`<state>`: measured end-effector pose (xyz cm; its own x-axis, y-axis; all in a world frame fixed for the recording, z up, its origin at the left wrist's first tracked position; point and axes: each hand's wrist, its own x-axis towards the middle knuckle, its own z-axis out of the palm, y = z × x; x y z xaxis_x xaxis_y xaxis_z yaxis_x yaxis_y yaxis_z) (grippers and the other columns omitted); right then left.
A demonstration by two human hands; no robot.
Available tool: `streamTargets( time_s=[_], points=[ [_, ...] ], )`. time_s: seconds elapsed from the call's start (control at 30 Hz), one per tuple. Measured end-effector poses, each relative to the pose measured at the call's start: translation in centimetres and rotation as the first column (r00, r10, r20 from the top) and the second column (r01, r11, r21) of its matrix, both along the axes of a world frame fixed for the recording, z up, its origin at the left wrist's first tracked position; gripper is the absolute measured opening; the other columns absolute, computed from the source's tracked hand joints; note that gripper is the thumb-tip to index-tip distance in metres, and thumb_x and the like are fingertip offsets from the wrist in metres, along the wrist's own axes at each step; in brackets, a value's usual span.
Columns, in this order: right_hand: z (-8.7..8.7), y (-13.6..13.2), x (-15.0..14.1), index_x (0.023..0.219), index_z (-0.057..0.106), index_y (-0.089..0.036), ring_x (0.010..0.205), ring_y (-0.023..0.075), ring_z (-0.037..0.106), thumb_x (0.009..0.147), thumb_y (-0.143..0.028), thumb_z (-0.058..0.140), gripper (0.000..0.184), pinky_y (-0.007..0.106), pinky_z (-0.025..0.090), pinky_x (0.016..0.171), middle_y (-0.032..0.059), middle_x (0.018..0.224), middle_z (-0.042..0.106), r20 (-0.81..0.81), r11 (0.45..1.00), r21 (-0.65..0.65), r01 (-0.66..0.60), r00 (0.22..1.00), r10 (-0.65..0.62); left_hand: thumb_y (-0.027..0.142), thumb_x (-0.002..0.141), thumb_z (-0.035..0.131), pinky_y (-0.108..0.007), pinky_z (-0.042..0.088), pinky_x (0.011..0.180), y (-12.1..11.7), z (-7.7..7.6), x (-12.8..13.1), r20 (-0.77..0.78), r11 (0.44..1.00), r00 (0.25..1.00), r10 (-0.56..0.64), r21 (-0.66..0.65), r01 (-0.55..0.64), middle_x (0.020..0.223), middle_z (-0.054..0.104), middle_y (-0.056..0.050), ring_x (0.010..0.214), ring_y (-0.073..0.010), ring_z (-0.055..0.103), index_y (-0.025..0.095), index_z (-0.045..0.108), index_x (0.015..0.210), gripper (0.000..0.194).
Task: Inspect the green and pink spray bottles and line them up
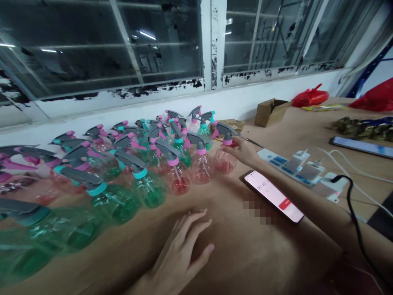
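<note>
My right hand [245, 152] reaches across to a clear pinkish spray bottle [225, 162] with a pink collar and grey trigger head. Its fingers are closed round the bottle's neck, and the bottle stands upright on the table. My left hand [181, 250] is over the front of the table, fingers apart, holding nothing. Beside the gripped bottle stands another pink-collared spray bottle [202, 168]. To its left are a red-tinted spray bottle [178, 180] and a green spray bottle [150, 190] with a turquoise collar.
Several more spray bottles [113, 205] crowd the left side of the brown table [245, 254]. Under my right forearm lies a phone [270, 196] showing a timer. A power strip [282, 166] with chargers and cables lies right. Behind are an open cardboard box [270, 112] and red bags [310, 97].
</note>
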<state>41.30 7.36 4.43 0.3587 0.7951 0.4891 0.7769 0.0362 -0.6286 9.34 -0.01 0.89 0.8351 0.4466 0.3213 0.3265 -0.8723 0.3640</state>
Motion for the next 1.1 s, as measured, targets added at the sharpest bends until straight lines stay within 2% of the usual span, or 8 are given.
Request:
streamTargets(
  time_s=[0.17,0.33,0.53,0.6,0.73,0.83,1.0,1.1],
  points=[
    [1.2,-1.8,-0.5,0.086,0.069,-0.017,0.078,0.0275,0.067,0.075,-0.038,0.065,0.024,0.037,0.047,0.069,0.0095,0.081,0.072,-0.057,0.999,0.036,0.034,0.998,-0.032,0.021,0.093,0.051,-0.046,0.043,0.099,0.0,0.0,0.9,0.020,0.999,1.000,-0.009,-0.052,0.010,0.134,0.047,-0.005,0.121,-0.0257,0.048,0.028,0.041,0.129,0.038],
    [2.3,-6.8,-1.9,0.087,0.068,-0.017,0.078,0.0250,0.067,0.078,-0.045,0.064,0.030,0.033,0.046,0.067,0.0076,0.082,0.073,-0.100,0.998,0.057,0.007,0.995,-0.001,0.020,0.090,0.052,-0.046,0.043,0.098,0.1,0.2,2.2,0.076,0.991,0.996,0.052,-0.124,-0.043,0.130,0.050,-0.005,0.120,-0.0249,0.050,0.029,0.040,0.127,0.040],
    [2.7,-12.5,-7.3,0.080,0.067,-0.019,0.068,0.0213,0.064,0.076,-0.055,0.063,0.036,0.031,0.045,0.058,0.0039,0.075,0.071,-0.131,0.988,-0.043,-0.149,0.981,0.142,0.029,0.084,0.058,-0.056,0.034,0.103,0.3,0.6,3.0,0.167,0.962,0.969,0.184,-0.232,-0.143,0.141,0.040,-0.010,0.129,-0.0319,0.040,0.028,0.025,0.139,0.064],
    [3.0,-13.2,-9.5,0.086,0.067,-0.021,0.064,0.0190,0.064,0.075,-0.053,0.066,0.034,0.029,0.044,0.054,0.0014,0.075,0.071,-0.165,0.959,-0.081,-0.271,0.953,0.255,0.034,0.080,0.063,-0.058,0.032,0.103,0.2,0.8,2.6,0.194,0.956,0.961,0.195,-0.258,-0.142,0.145,0.034,-0.013,0.131,-0.0353,0.036,0.026,0.018,0.142,0.077],
    [3.6,-13.0,-13.4,0.093,0.069,-0.023,0.065,0.0191,0.066,0.076,-0.059,0.062,0.040,0.030,0.044,0.054,0.0014,0.079,0.073,-0.156,0.886,-0.188,-0.423,0.904,0.399,0.037,0.078,0.067,-0.056,0.036,0.101,-0.2,1.3,0.7,0.204,0.946,0.957,0.207,-0.289,-0.143,0.144,0.036,-0.013,0.128,-0.0361,0.040,0.027,0.012,0.145,0.087],
    [3.4,-11.9,-16.0,0.093,0.069,-0.024,0.066,0.0175,0.065,0.077,-0.056,0.062,0.037,0.031,0.046,0.060,0.0002,0.082,0.072,-0.109,0.856,-0.122,-0.502,0.864,0.491,0.039,0.078,0.068,-0.055,0.040,0.098,-0.4,1.3,-1.7,0.213,0.925,0.940,0.265,-0.332,-0.186,0.138,0.044,-0.013,0.121,-0.0351,0.047,0.026,0.018,0.143,0.083],
    [2.7,-9.8,-19.5,0.098,0.067,-0.021,0.100,0.0233,0.058,0.074,-0.054,0.067,0.040,0.037,0.046,0.087,0.0056,0.100,0.065,0.034,0.777,-0.072,-0.625,0.777,0.628,0.037,0.076,0.072,-0.052,0.041,0.098,-0.7,1.6,-6.0,0.206,0.876,0.913,0.353,-0.416,-0.245,0.133,0.049,-0.010,0.120,-0.0325,0.049,0.025,0.030,0.137,0.075],
    [2.8,-8.6,-20.9,0.108,0.059,-0.017,0.105,0.0233,0.055,0.068,-0.049,0.074,0.054,0.038,0.046,0.091,0.0082,0.110,0.058,-0.028,0.724,-0.069,-0.686,0.727,0.686,0.035,0.076,0.074,-0.050,0.044,0.095,-0.9,1.9,-8.3,0.214,0.858,0.904,0.370,-0.451,-0.245,0.126,0.054,-0.008,0.115,-0.0306,0.053,0.026,0.038,0.130,0.066]
  ],
)
